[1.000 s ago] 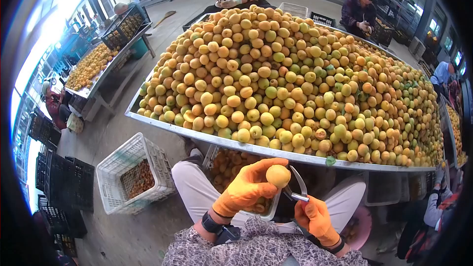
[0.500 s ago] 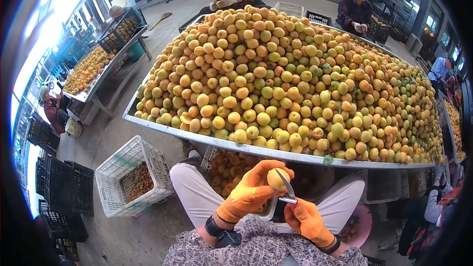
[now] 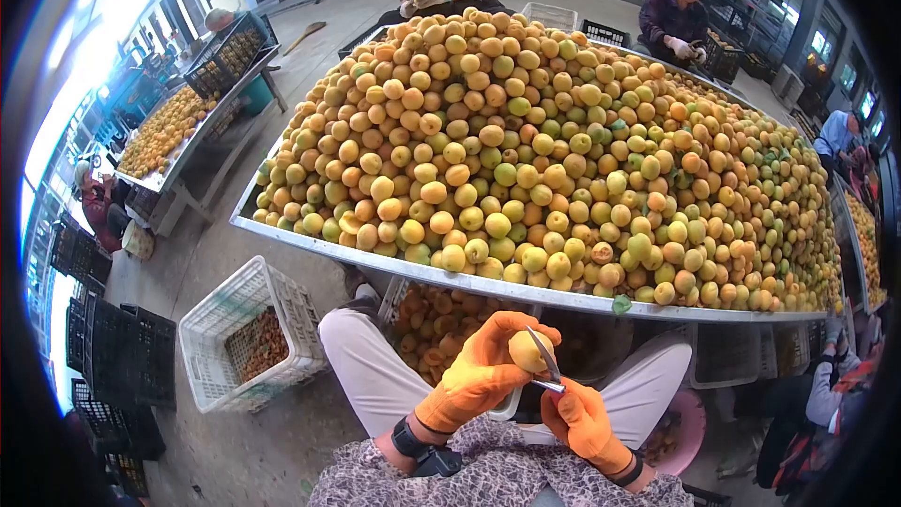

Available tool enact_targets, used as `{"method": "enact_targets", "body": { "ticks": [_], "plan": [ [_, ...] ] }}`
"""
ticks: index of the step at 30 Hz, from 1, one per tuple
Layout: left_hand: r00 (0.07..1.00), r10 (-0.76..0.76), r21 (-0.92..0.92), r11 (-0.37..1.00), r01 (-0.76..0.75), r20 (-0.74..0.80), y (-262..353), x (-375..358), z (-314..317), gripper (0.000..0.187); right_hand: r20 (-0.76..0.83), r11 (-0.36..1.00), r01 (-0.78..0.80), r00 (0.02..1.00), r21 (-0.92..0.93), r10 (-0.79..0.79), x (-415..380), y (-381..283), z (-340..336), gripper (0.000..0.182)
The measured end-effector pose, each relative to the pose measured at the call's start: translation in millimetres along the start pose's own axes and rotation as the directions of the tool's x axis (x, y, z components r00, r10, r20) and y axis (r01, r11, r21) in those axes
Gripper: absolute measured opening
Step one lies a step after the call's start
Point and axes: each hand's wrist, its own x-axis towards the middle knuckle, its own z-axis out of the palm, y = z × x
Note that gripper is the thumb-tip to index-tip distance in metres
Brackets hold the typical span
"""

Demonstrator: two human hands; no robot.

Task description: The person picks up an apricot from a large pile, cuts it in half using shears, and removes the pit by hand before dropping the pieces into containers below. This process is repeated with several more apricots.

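In an orange glove, my left hand (image 3: 481, 368) grips a yellow apricot (image 3: 526, 354) between thumb and fingers, above my lap. My right hand (image 3: 593, 429), gloved the same way, is closed round the red handle of a small knife (image 3: 548, 385). The knife's curved blade points up and lies against the right side of the apricot. Behind my hands, a crate of apricot halves (image 3: 441, 324) stands between my knees, partly under the table edge.
A metal-rimmed table (image 3: 422, 280) heaped with apricots (image 3: 526, 160) fills the space ahead. To the left stand a white crate (image 3: 305, 319) with small brown pieces inside and stacked black crates (image 3: 122, 347). A pink basin (image 3: 693, 427) sits by my right leg. Several people work around the tables.
The apricot and my left hand have dipped slightly, and the blade now lies further toward the fruit's right side. Both hands keep their hold.
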Motion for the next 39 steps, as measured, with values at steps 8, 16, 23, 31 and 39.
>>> {"method": "enact_targets", "body": {
  "ticks": [8, 16, 23, 31, 39],
  "plan": [
    [0.998, 0.02, 0.114, 0.993, -0.027, 0.061, 5, -7, 1, 0.058, 0.026, 0.951, 0.194, 0.981, -0.24, -0.193, -1, -3, 0, 0.063],
    [0.997, -0.017, 0.266, 0.964, -0.004, 0.077, 25, -13, 10, 0.055, 0.069, 0.852, 0.331, 0.94, -0.405, -0.333, 2, 1, -1, 0.061],
    [0.971, -0.121, 0.47, 0.883, 0.009, 0.208, 41, -4, 20, 0.057, 0.048, 0.781, 0.431, 0.886, -0.453, -0.461, 5, 5, 1, 0.055],
    [0.944, -0.116, 0.1, 0.991, 0.089, 0.308, 4, -10, 28, 0.062, 0.061, 0.547, 0.615, 0.695, -0.568, -0.717, 24, -7, 2, 0.061],
    [0.843, -0.062, 0.743, 0.509, -0.434, 0.535, 53, 9, 27, 0.057, 0.267, 0.642, 0.636, 0.768, -0.429, -0.582, 24, 17, -25, 0.057]
  ]
}}
